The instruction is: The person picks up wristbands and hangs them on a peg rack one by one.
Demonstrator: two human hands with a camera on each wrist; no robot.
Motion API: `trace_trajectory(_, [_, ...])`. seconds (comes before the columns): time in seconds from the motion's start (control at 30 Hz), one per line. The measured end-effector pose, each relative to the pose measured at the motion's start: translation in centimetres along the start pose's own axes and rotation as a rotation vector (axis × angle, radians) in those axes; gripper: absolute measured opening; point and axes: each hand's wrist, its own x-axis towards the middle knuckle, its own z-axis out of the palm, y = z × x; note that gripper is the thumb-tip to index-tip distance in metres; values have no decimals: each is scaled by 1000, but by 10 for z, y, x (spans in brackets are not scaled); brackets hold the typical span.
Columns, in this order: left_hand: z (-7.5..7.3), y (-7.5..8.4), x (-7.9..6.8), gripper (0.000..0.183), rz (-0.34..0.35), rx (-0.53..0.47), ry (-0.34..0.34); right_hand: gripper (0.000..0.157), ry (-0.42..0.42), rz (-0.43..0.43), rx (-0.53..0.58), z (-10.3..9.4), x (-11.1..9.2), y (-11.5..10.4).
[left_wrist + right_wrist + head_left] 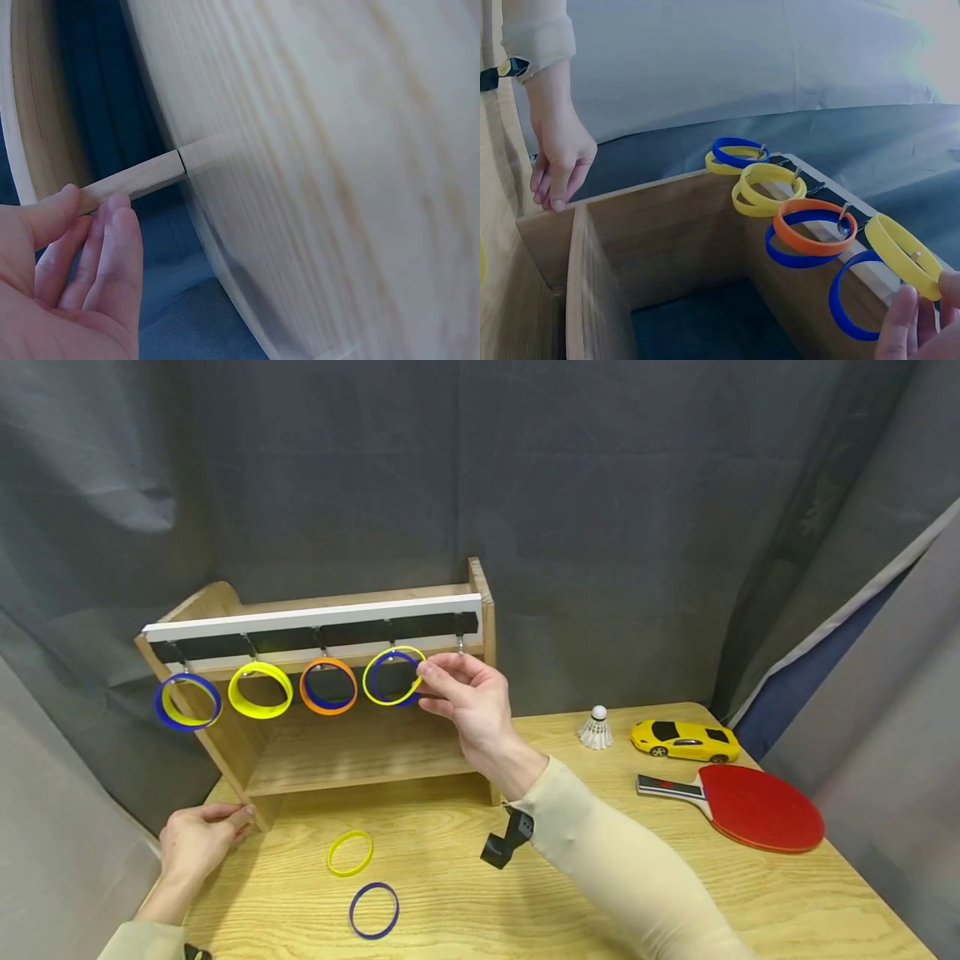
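Between thumb and fingers, my right hand pinches a yellow silicone wristband at a hook on the rack's right half. A blue wristband hangs at the same hook, just behind the yellow one. My left hand grips the bottom front edge of the wooden shelf's left side panel; its thumb and fingertips pinch the wood in the left wrist view. Further left on the hooks hang an orange wristband with a blue one, a yellow pair, and a blue one with a yellow one.
A yellow wristband and a blue wristband lie on the wooden table before the shelf. To the right are a shuttlecock, a yellow toy car and a red table tennis bat. The rightmost hook is beside my right hand.
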Motion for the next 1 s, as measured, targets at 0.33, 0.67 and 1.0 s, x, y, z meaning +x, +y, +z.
trace_trajectory(0.33, [-1,0,1,33,4,19,-6,12,64,-47,-78,-6,1,9])
trace_trajectory(0.67, [0,-1,1,35,-4,20,-12,9,37,-25,-170,-13,0,19])
trace_trajectory(1.0, [0,-1,1,35,-4,-21,-22,18,12,-27,-206,-22,-7,28])
